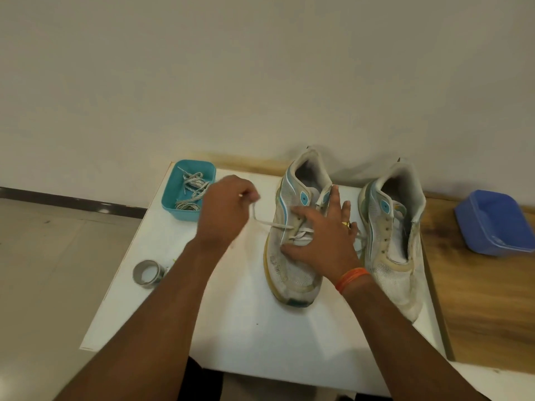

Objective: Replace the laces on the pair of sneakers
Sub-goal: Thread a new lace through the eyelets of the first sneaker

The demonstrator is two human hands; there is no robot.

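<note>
The scene is lit evenly and softly from above. Soft shadows are cast on the wall (260,68) behind the sneakers (341,227), toward 12 o'clock. Slight blur is seen on both hands. Straight edges are bowed by wide-angle distortion toward the corners.

Plain cream wall (260,68), tiled floor (58,256), wooden table (486,299)

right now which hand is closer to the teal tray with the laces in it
Left. The left hand pinches a white lace just beside the teal tray, at its right edge. The right hand rests spread on the left sneaker, farther from it.
</note>
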